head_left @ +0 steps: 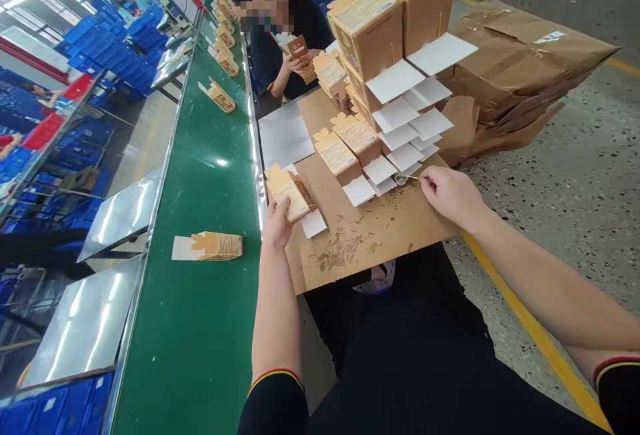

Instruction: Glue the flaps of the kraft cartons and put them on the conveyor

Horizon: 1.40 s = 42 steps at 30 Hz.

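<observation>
My left hand (277,223) rests with curled fingers on a small tan carton (289,192) lying at the left edge of a brown cardboard work surface (380,235). My right hand (450,193) pinches the thin handle of a small metal tool (404,178) whose round end lies on the cardboard beside the cartons. A stepped pile of open tan cartons (370,75) with white flaps sticking out stands just beyond both hands.
A green conveyor belt (200,302) runs along the left and carries a folded carton (216,246) and several more farther off. Another person (287,35) sits across, holding a carton. Flattened brown packaging (520,62) lies on the floor at right. Blue crates stack at far left.
</observation>
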Available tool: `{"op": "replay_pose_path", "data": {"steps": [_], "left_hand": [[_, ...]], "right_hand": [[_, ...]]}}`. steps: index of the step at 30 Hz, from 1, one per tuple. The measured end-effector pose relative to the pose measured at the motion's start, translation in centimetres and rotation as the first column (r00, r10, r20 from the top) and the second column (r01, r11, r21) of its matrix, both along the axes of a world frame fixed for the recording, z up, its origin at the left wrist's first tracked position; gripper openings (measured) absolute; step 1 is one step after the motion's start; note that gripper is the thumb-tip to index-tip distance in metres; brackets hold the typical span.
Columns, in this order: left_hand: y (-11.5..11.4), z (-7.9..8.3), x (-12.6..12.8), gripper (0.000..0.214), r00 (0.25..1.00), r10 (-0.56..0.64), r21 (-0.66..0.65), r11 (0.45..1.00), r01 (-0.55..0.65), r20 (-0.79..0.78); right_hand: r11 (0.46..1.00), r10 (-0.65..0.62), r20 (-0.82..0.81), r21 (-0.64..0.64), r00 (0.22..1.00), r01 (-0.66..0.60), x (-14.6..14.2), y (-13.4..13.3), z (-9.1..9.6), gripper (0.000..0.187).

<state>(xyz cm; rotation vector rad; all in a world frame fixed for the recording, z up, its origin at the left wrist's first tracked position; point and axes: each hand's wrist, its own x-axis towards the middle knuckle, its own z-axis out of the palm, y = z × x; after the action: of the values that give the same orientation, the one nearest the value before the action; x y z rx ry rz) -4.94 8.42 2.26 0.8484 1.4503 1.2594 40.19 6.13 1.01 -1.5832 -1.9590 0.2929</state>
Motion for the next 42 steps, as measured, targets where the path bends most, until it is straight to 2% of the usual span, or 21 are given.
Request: {"op": "replay_pose_path", "data": {"steps": [3, 6, 8, 11, 13, 16, 19, 22, 26, 29, 37, 42], "left_hand": [[-4.2, -1.5, 1.2, 0.078, 0.996, -0.014, 0.046, 0.999, 0.01, 0.091], [-6.6, -2.8, 3.3, 0.085, 0.995, 0.003, 0.024, 1.0, -0.005, 0.097], [-7.4, -3.4, 4.4, 0.086, 0.996, 0.028, 0.033, 0.999, -0.031, 0.086], [-7.9, -3.8, 5.4, 0.086, 0.996, 0.058, 0.082, 0.995, -0.063, 0.065], [-8.1, -3.8, 5.6, 0.085, 0.997, 0.059, 0.097, 0.993, -0.063, 0.043], [-8.3, -3.5, 5.6, 0.084, 0.999, 0.049, 0.083, 0.995, -0.048, -0.008], [-8.3, -3.3, 5.8, 0.083, 0.999, 0.036, 0.085, 0.996, -0.032, -0.04], [-8.2, -3.1, 6.0, 0.085, 0.998, 0.037, 0.099, 0.995, -0.031, -0.057], [-8.3, -3.1, 6.3, 0.087, 0.998, 0.041, 0.089, 0.995, -0.037, -0.047], [-8.8, -3.2, 6.7, 0.09, 0.997, 0.054, 0.09, 0.995, -0.048, -0.064], [-10.9, -4.5, 9.3, 0.09, 0.957, 0.086, 0.183, 0.983, -0.035, -0.278], [-11.2, -5.1, 9.3, 0.084, 0.922, 0.084, 0.181, 0.983, -0.015, -0.379]], "right_hand": [[0.997, 0.053, 0.112, -0.056, 0.992, -0.047, -0.5, 2.2, -0.3, 0.022], [0.994, 0.083, 0.145, -0.087, 0.986, -0.07, -0.4, 2.8, -0.1, 0.026], [0.996, 0.061, 0.134, -0.065, 0.989, -0.053, -0.2, 1.8, 0.3, 0.027], [1.0, 0.017, 0.004, -0.011, 1.0, -0.017, -1.1, -1.8, 0.7, 0.026], [0.996, 0.085, -0.137, -0.023, 0.987, -0.089, -3.5, -4.8, 0.3, 0.021], [0.955, 0.274, -0.283, -0.028, 0.919, -0.294, -8.9, -8.2, -1.3, 0.022], [0.922, 0.362, -0.322, -0.014, 0.875, -0.387, -13.6, -9.0, -3.2, 0.022], [0.909, 0.394, -0.286, -0.022, 0.874, -0.417, -15.6, -8.3, -4.5, 0.023], [0.91, 0.392, -0.245, -0.038, 0.887, -0.413, -15.2, -7.5, -4.9, 0.024], [0.928, 0.355, -0.302, -0.004, 0.885, -0.373, -14.0, -7.7, -4.6, 0.022], [0.977, 0.184, -0.439, -0.019, 0.88, -0.213, -9.9, -10.5, -2.9, 0.03], [0.99, 0.109, -0.449, -0.034, 0.887, -0.139, -8.4, -12.0, -1.7, 0.03]]}}
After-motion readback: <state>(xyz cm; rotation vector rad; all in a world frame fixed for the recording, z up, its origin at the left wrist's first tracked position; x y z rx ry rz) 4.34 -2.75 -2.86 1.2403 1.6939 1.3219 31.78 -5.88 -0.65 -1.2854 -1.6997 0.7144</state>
